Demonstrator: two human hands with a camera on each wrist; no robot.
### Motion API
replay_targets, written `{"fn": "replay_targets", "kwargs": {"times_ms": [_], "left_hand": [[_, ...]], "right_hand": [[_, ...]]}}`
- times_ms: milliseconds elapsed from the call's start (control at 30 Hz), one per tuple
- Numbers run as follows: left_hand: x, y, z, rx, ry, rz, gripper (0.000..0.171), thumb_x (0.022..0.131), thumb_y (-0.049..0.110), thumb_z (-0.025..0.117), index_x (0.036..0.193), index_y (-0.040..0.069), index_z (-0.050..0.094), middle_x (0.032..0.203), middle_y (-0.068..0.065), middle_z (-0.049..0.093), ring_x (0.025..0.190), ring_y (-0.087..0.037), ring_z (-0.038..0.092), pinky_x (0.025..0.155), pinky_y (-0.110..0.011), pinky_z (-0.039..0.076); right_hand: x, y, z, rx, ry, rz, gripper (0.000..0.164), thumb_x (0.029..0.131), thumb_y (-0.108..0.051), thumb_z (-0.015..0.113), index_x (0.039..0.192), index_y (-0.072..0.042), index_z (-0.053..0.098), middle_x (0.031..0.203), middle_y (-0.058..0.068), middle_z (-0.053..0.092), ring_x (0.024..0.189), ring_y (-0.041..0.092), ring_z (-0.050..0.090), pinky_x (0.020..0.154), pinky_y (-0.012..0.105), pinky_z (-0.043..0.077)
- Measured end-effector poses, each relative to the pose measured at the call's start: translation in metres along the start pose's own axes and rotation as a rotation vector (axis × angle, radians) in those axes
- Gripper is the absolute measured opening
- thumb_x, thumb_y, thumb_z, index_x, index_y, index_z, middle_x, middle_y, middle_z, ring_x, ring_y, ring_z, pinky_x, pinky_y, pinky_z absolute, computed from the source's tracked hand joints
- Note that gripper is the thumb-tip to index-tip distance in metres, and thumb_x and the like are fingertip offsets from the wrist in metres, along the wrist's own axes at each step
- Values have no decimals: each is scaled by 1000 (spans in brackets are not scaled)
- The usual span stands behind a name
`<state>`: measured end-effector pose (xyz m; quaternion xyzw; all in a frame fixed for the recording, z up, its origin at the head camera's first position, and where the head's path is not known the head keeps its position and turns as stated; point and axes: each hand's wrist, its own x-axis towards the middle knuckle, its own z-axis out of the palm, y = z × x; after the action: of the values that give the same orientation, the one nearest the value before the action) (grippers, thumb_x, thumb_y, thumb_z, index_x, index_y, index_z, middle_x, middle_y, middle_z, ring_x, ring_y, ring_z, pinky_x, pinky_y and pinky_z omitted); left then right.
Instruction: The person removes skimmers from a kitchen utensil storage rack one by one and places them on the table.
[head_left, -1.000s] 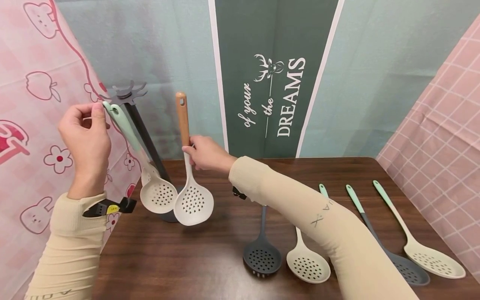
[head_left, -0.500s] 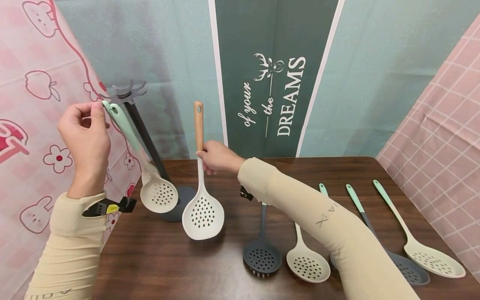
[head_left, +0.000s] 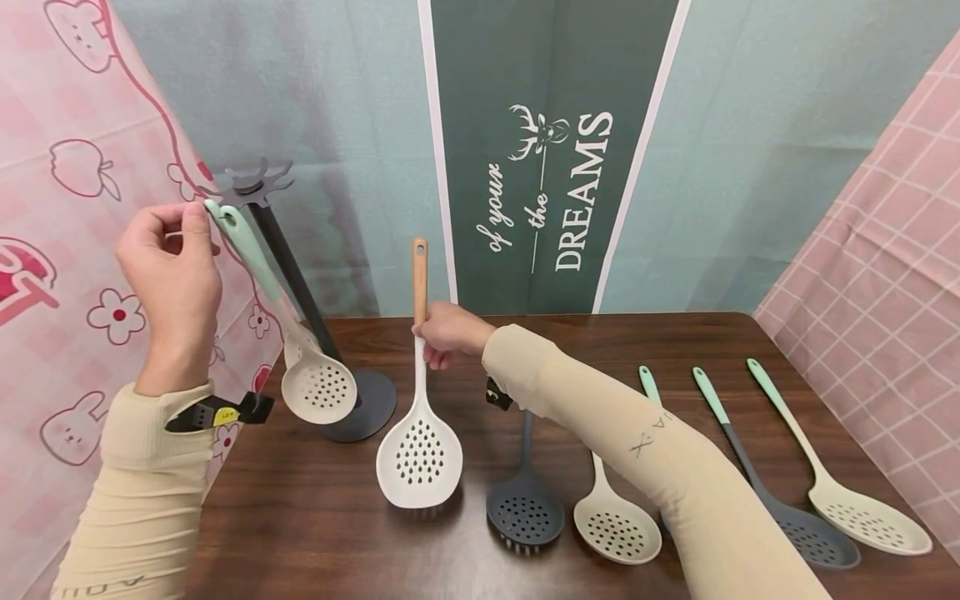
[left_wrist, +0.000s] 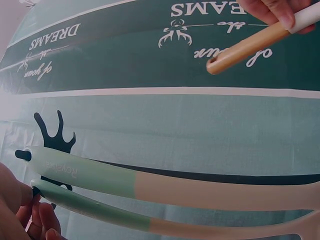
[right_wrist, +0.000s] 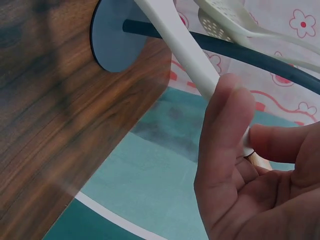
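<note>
Right hand (head_left: 447,332) grips the wooden-handled white perforated silicone skimmer (head_left: 420,433); left hand (head_left: 171,275) pinches mint-handled cream skimmers (head_left: 300,350) on the dark stand (head_left: 300,292).

Four skimmers flat on table (head_left: 420,550) — dark one (head_left: 525,508), cream one (head_left: 617,527), two more, perhaps spoons.

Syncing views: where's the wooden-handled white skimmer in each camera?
Head: wooden-handled white skimmer centre, held upright by the right hand, head near the table.
Left wrist: only its wooden handle, top right.
Right wrist: white shaft running top centre into the fingers.
Shared landmark: dark rack.
</note>
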<state>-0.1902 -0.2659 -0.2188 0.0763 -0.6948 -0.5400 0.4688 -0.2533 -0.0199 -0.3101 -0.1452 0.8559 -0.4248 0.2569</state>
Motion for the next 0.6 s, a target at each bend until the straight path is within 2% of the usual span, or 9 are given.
{"fn": "replay_targets", "kwargs": {"times_ms": [233,400,600], "left_hand": [[0,3,1,-6,3,-13,11,100,16,65,100,11,75,90,7,61,70,-7,53,70,-17,47],[-1,4,2,-8,2,-6,11,100,16,65,99,11,74,89,7,61,69,-7,52,69,-17,47],[-1,3,2,-11,-2,-14,10,100,16,64,98,12,74,89,6,60,71,-7,53,71,-17,46]], "right_hand": [[4,11,6,25,-28,36,19,107,-10,47,94,2,53,62,11,59,48,15,58,47,24,51],[5,22,13,-13,-65,75,25,107,-11,47,87,1,56,62,10,61,48,15,59,49,25,52],[8,33,23,23,-91,106,28,106,-11,47,82,0,55,61,10,60,46,14,58,46,23,50]]}}
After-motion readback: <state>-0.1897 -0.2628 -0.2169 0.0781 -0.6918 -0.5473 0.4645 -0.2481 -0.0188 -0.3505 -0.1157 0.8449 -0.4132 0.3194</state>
